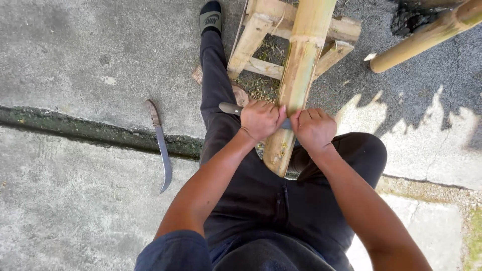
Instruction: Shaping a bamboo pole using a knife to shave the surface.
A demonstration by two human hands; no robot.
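Seated over concrete ground (75,211), legs in dark trousers (261,195), one foot in a dark slide sandal (210,17) stretched toward the far edge. Across the lap and running away to the far edge: a thick bamboo pole (301,65), pale yellow-green, its near end resting between the knees, its far part lying on a low wooden rack (261,30) of rough slats. Left hand (259,119) curled tight over the near part of the pole, gripping a blade (230,108) whose grey end juts out to the left of the knuckles. Right hand (314,128) clenched too, just beside the left, fingers wrapped around the same tool's other end — knuckles of both hands almost touching across the bamboo. On the ground to the left, well apart from the hands, a curved knife (160,145) lying across a dark mossy seam (90,131) in the concrete. At the far right corner, a second bamboo pole (427,35) — slanted, its cut end pointing inward.
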